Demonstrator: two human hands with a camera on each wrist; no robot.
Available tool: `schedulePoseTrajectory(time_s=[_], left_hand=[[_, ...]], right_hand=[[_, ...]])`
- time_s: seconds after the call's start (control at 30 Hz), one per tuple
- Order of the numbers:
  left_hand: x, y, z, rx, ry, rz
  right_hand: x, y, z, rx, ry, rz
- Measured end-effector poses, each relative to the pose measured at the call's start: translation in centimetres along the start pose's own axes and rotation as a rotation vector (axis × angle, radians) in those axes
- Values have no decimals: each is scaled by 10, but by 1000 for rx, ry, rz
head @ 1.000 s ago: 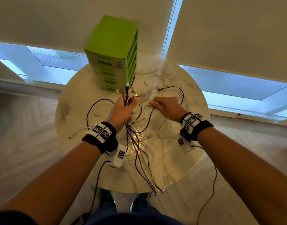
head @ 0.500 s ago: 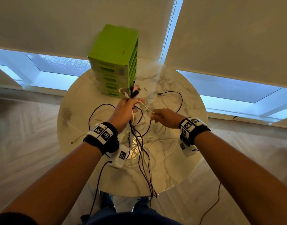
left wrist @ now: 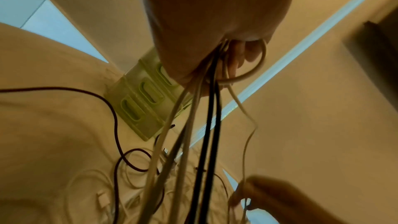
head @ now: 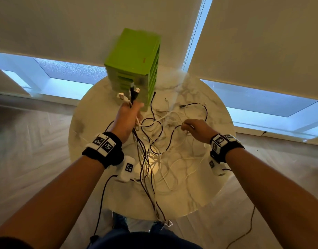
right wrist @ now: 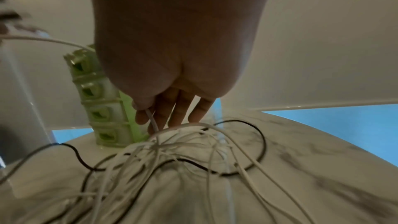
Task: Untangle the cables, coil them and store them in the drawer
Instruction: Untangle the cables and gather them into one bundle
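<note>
Dim, perhaps window-lit; blurred wrist views.

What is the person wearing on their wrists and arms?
Both forearms are bare. Each wrist carries a black band topped with white blocks printed with black square-code markers; the right one matches. A small white tagged unit hangs under the left wrist, trailing a thin black wire.
</note>
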State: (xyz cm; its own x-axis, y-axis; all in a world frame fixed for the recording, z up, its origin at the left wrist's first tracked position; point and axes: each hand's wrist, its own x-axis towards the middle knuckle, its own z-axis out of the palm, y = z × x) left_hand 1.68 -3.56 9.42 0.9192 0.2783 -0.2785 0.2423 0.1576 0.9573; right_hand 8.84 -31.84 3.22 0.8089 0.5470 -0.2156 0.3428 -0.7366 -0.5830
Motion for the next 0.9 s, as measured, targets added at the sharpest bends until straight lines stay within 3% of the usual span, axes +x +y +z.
schedulePoseTrajectory(time_s=[0.07, 0.17, 0.4, 0.57, 0.77, 0.9], left_hand=[[-1, -7, 6, 131, -94, 6], [-2, -11, 18, 172, -205, -23], [-4, -5, 40, 256, -327, 56], [0, -7, 43, 311, -293, 56], [4, -1, 44, 226, -236, 70], [7, 16, 36, 134, -184, 113]], right_hand=[[4, -18, -5, 59, 52, -50], [8, -41, -12, 65, 0, -116], [6, -69, -23, 3, -45, -213], [10, -64, -19, -6, -58, -239], [10, -38, 5, -25, -318, -135], [8, -9, 16, -194, -363, -9]])
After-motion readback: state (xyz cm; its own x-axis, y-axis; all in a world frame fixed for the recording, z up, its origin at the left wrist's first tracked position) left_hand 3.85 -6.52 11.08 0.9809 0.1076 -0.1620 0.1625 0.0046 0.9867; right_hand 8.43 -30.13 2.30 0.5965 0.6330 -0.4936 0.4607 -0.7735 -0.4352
